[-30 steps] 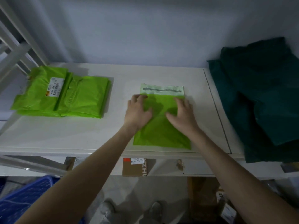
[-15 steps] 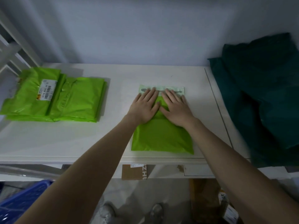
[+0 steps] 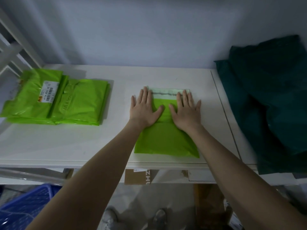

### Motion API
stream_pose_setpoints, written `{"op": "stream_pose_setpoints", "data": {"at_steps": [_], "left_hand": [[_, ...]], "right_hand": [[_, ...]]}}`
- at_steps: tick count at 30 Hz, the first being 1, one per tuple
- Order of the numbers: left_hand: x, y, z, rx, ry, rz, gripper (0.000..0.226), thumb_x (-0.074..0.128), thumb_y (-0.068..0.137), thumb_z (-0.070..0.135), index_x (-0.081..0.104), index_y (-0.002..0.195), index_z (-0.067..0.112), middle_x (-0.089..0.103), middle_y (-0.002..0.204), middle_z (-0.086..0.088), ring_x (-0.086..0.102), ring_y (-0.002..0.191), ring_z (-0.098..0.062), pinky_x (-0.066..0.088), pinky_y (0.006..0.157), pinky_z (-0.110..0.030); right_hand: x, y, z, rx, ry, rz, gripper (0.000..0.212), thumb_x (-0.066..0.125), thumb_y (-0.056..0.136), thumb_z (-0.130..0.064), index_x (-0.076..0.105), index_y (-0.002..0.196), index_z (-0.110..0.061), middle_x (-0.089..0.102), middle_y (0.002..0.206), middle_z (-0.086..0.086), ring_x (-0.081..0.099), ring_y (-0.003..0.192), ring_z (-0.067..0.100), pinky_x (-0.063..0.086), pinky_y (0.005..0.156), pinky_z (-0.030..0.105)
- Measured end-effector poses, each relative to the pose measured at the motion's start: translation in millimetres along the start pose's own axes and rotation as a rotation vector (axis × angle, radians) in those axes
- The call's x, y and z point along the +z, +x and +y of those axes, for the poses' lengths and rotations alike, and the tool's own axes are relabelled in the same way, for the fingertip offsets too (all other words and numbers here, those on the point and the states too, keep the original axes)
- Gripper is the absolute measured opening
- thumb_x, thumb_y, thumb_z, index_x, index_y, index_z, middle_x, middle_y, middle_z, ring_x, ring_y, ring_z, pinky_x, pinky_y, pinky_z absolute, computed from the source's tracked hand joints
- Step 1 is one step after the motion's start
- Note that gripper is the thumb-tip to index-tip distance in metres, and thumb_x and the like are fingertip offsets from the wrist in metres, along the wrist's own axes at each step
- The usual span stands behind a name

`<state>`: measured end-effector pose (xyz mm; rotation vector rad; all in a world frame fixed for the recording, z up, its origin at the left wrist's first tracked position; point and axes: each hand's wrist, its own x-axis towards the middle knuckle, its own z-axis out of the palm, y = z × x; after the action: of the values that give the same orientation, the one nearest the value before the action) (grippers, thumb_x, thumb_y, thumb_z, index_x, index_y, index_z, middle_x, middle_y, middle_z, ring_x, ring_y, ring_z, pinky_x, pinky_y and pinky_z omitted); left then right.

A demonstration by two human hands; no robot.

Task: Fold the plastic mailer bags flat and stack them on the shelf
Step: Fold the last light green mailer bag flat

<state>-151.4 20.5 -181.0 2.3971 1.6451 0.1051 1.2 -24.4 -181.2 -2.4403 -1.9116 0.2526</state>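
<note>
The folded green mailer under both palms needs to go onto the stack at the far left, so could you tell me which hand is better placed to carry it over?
Left. The left hand presses the mailer's left edge, on the side nearer the stack; the right hand would have to cross over.
</note>
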Motion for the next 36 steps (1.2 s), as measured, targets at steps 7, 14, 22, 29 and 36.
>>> {"op": "stream_pose_setpoints", "data": {"at_steps": [7,14,22,29,36], "left_hand": [[-11,-11,-9,-0.024,-0.224,0.154,0.083,0.039,0.092,0.055,0.002,0.15,0.01,-0.001,0.158,-0.016,0.004,0.146,-0.028,0.007,0.118,-0.041],[-37,-27,-21,-0.195,-0.336,0.146,0.064,0.061,0.086,0.031,0.033,0.138,0.008,0.037,0.136,-0.016,0.045,0.122,-0.034,0.039,0.097,-0.044],[-40,-34,-6,-0.378,-0.495,-0.016,0.058,0.065,0.08,0.017,0.039,0.131,0.007,0.056,0.124,-0.013,0.054,0.112,-0.03,0.043,0.086,-0.033],[-44,-33,-9,-0.456,-1.033,-0.04,0.028,0.058,0.079,-0.004,0.068,0.1,0.012,0.066,0.084,-0.007,0.061,0.057,-0.012,0.048,0.051,-0.016],[-51,-37,-9,-0.445,-1.372,-0.024,0.02,0.05,0.092,0.01,0.05,0.073,0.017,0.059,0.075,-0.002,0.064,0.068,-0.015,0.051,0.056,-0.019]], "right_hand": [[-18,-12,11,-0.023,0.4,0.134,0.065,0.043,0.097,-0.037,0.013,0.15,-0.013,0.003,0.158,0.014,0.003,0.145,0.028,0.008,0.116,0.036],[-43,-31,36,0.135,0.534,0.027,0.057,0.063,0.084,-0.019,0.037,0.133,-0.008,0.049,0.117,0.014,0.052,0.107,0.033,0.041,0.082,0.031],[-41,-35,24,0.302,0.781,-0.129,0.063,0.06,0.079,-0.002,0.031,0.133,-0.013,0.057,0.09,0.006,0.059,0.086,0.027,0.052,0.079,0.039],[-37,-37,22,0.328,0.758,-0.072,0.063,0.065,0.075,-0.004,0.035,0.131,-0.009,0.039,0.123,0.017,0.056,0.1,0.039,0.054,0.078,0.049],[-49,-28,23,0.427,1.21,-0.064,0.049,0.058,0.085,-0.005,0.04,0.131,-0.005,0.055,0.1,0.013,0.054,0.055,0.019,0.045,0.047,0.03]]}}
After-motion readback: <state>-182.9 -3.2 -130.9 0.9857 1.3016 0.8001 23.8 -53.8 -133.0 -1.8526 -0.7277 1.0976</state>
